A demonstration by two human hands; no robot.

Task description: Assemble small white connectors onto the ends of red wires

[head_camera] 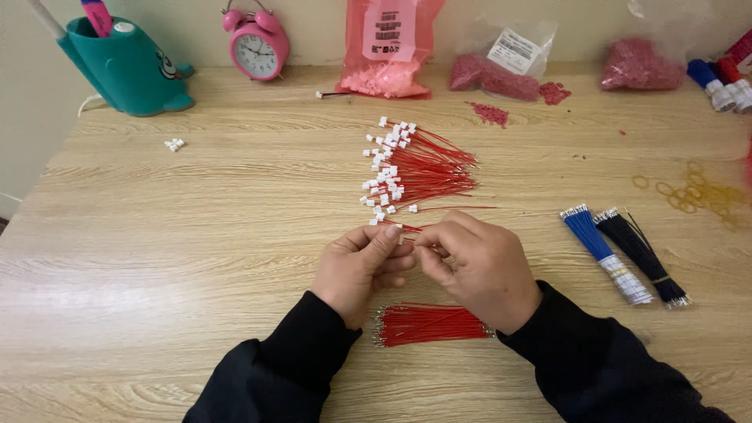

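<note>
1. Fingertips of the left hand [362, 266] and the right hand [478, 266] meet at the middle of the wooden table [196, 274], both pinched shut on one red wire [410, 229] with a small white connector [400, 227] at its end.
2. Just behind the hands lies a fanned pile of finished red wires [423, 168], their white plugs turned left.
3. Just in front of the hands, between the black sleeves, rests a bundle of bare red wires [431, 323].
4. Well to the right lie a blue wire bundle [599, 251] and a black wire bundle [641, 254], side by side.
5. Along the far edge stand a teal holder [125, 70], a pink alarm clock [256, 47] and bags of pink parts [388, 47].
</note>
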